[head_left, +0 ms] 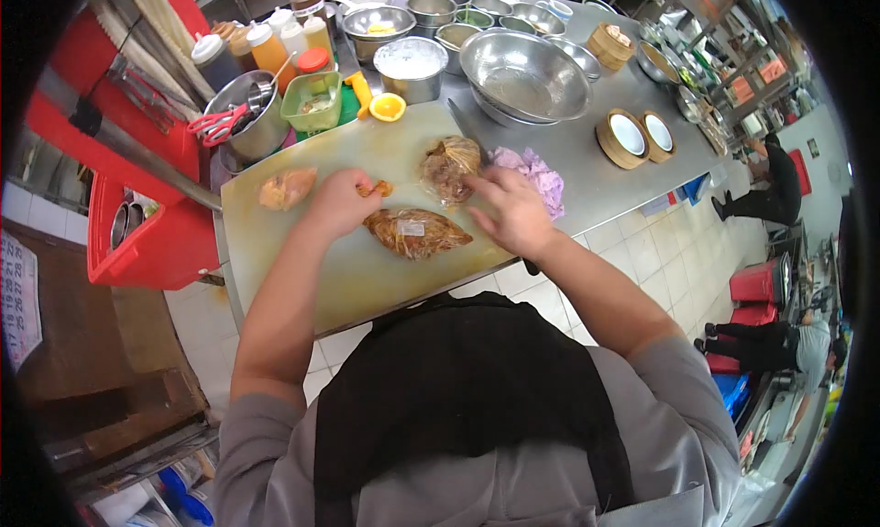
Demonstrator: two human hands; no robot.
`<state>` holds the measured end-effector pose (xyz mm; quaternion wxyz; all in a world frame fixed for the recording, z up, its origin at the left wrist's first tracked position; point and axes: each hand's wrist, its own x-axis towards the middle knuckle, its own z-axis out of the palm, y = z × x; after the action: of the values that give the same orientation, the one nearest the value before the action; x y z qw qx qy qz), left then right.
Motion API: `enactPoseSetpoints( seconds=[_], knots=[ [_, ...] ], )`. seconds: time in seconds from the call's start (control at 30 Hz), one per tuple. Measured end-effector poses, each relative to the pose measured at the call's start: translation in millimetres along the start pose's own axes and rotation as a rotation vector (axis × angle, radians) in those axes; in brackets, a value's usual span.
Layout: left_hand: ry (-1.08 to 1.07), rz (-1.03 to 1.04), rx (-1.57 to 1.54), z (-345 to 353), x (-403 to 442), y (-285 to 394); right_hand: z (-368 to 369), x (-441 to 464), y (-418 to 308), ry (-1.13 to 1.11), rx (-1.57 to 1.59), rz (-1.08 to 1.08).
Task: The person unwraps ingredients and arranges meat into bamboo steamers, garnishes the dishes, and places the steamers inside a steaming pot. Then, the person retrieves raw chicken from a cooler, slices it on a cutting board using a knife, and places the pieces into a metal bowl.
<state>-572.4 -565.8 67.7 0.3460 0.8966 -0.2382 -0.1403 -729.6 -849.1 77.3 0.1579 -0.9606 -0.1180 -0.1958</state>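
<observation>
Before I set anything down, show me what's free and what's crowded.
Free: cutting board between pale piece, left forearm and board's left edge; steel table between purple bundle and bamboo baskets. Crowded: around wrapped packages, among far-side bowls.

The person near me wears a plain grey shirt (458, 486) with short, loose sleeves (261, 422) that end above the elbows. Over it sits a matte black apron (467, 380): a broad bib across the torso, with two dark straps (337, 472) running up towards the shoulders. A vertical seam marks the shirt's middle, and a straight stitched edge its right chest. Forearms, left hand (341, 202) and right hand (515, 211) are bare.
</observation>
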Motion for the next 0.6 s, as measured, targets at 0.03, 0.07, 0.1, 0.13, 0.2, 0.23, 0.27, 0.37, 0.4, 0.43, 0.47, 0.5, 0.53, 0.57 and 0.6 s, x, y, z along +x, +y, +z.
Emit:
enactPoseSetpoints(
  seconds=[0.03,0.07,0.1,0.13,0.2,0.23,0.27,0.37,0.4,0.43,0.47,0.5,0.53,0.57,0.6],
  knots=[
    [0.035,0.055,0.015,2.8,0.7,-5.3,8.3,12.3,-2.3,-0.022,-0.046,-0.057],
    [0.083,0.042,0.070,2.2,-2.0,-4.9,15.9,20.6,-5.0,-0.045,-0.091,-0.117],
    [0.135,0.035,0.127,-0.1,-4.9,-1.7,23.6,24.4,-6.1,-0.091,-0.083,-0.106],
    [0.187,0.035,0.184,-3.8,-5.9,2.6,30.8,27.4,-3.2,-0.132,-0.078,-0.091],
    [0.351,-0.002,0.362,-24.1,-6.5,-0.1,33.9,32.1,7.6,-0.177,-0.070,-0.080],
    [0.390,-0.069,0.366,-38.4,-6.8,-1.4,34.0,31.2,9.4,-0.187,-0.062,-0.091],
    [0.434,-0.143,0.368,-51.6,-7.6,1.1,32.9,31.3,13.4,-0.197,-0.052,-0.110],
    [0.505,-0.126,0.206,-73.2,-22.1,22.6,-5.1,42.7,37.4,0.020,-0.008,-0.137],
    [0.474,-0.155,0.103,-75.0,-20.3,20.7,-25.5,48.5,54.5,0.115,-0.044,-0.147],
    [0.434,-0.181,-0.001,-67.9,-11.6,33.9,-42.9,57.4,71.4,0.158,-0.111,-0.079],
    [0.377,-0.240,-0.157,-57.5,-0.8,50.3,-50.9,65.6,95.4,0.011,-0.180,-0.034],
    [0.320,-0.305,-0.306,-48.8,6.0,73.8,-56.2,74.9,120.9,-0.136,-0.239,0.009],
    [0.270,-0.375,-0.456,-36.7,10.6,94.4,-62.1,79.0,141.3,-0.286,-0.293,0.042],
    [0.292,-0.390,-0.564,-18.1,21.5,117.1,-67.7,80.8,156.2,-0.315,-0.239,0.036],
    [0.251,-0.400,-0.546,-5.7,34.3,136.0,-74.0,85.9,167.0,-0.340,-0.184,0.019]
  ],
)
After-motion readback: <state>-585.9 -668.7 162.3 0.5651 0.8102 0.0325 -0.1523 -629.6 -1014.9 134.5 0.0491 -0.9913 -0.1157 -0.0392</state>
